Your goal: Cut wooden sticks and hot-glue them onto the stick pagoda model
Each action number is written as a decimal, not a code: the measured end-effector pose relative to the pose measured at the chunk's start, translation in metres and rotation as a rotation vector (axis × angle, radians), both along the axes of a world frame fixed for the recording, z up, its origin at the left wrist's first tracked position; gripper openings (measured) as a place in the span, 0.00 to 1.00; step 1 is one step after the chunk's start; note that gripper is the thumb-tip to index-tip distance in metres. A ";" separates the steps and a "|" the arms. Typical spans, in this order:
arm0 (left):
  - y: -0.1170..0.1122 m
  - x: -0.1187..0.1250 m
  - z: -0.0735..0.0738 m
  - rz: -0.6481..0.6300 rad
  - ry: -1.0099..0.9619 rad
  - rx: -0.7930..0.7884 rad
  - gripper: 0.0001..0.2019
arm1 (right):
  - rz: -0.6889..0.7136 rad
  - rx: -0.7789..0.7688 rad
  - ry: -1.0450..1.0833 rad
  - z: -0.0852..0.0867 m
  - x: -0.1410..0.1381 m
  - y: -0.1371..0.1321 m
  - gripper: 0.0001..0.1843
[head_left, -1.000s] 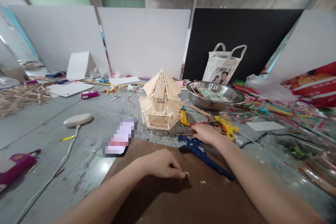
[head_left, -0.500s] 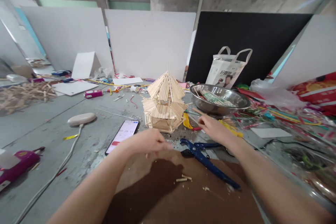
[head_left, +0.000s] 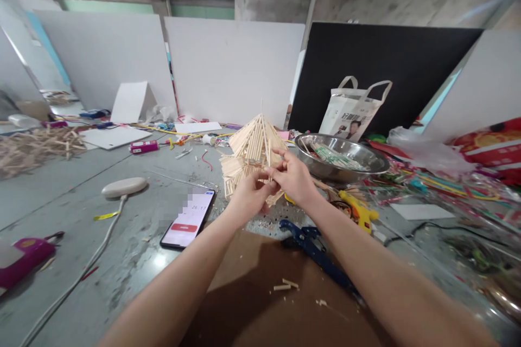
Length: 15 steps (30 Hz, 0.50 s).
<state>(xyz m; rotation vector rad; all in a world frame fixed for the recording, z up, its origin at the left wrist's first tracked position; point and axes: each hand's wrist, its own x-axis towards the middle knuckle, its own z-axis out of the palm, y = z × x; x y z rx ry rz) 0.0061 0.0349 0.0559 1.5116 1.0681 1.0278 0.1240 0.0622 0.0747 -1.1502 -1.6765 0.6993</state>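
Observation:
A small tiered pavilion point(head_left: 253, 138) made of thin wooden sticks stands ahead of me, its pointed roof above a wider lower roof. My right hand point(head_left: 293, 178) pinches a thin wooden stick point(head_left: 269, 153), held upright before the pavilion. Close against it, my left hand point(head_left: 251, 195) has its fingers drawn together near the stick's lower end; what lies between them is hidden. Both hands cover part of the pavilion's lower tier. Under my right forearm lie blue-handled cutters point(head_left: 311, 246), partly hidden. Short stick pieces point(head_left: 285, 285) rest on a brown board point(head_left: 244, 293).
Left of my hands lies a phone point(head_left: 188, 222) showing a timer. A steel bowl point(head_left: 380, 167) with packed sticks stands behind right, near a yellow glue gun point(head_left: 360, 211). A white cable point(head_left: 106, 249) runs along the left. Loose sticks point(head_left: 36, 146) are heaped far left.
My right hand has come from beside the bowl to the pavilion's front, with a wooden stick in it. My left hand has risen forward to meet it.

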 end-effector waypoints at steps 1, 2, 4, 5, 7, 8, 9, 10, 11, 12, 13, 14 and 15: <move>0.003 0.001 -0.002 -0.016 -0.065 -0.022 0.15 | -0.029 0.011 -0.031 0.000 -0.002 0.002 0.27; 0.007 0.002 -0.004 -0.016 -0.118 -0.027 0.14 | -0.055 0.023 -0.067 0.000 -0.003 0.004 0.27; 0.014 0.001 -0.008 0.019 -0.185 -0.007 0.11 | -0.093 0.058 -0.149 -0.001 -0.005 0.006 0.26; 0.017 0.001 -0.010 0.039 -0.204 0.009 0.10 | -0.106 0.083 -0.194 -0.001 -0.006 0.007 0.26; 0.021 0.001 -0.013 0.063 -0.223 0.042 0.09 | -0.127 0.134 -0.276 0.000 -0.007 0.007 0.25; 0.023 0.001 -0.015 0.067 -0.226 0.058 0.09 | -0.138 0.155 -0.310 0.000 -0.007 0.006 0.25; 0.024 0.001 -0.016 0.066 -0.224 0.075 0.09 | -0.155 0.177 -0.341 0.000 -0.006 0.006 0.25; 0.025 0.001 -0.017 0.063 -0.217 0.092 0.09 | -0.174 0.200 -0.374 0.000 -0.005 0.006 0.25; 0.025 0.001 -0.017 0.057 -0.207 0.106 0.10 | -0.195 0.226 -0.408 0.000 -0.005 0.005 0.25; 0.025 0.001 -0.018 0.053 -0.197 0.116 0.10 | -0.212 0.255 -0.445 0.001 -0.004 0.005 0.24; 0.025 0.001 -0.018 0.052 -0.188 0.121 0.10 | -0.223 0.285 -0.484 0.001 -0.003 0.005 0.24; 0.026 0.001 -0.019 0.052 -0.180 0.122 0.11 | -0.228 0.313 -0.522 0.001 -0.002 0.005 0.24; 0.026 0.000 -0.020 0.054 -0.174 0.122 0.11 | -0.229 0.337 -0.558 0.000 -0.001 0.006 0.24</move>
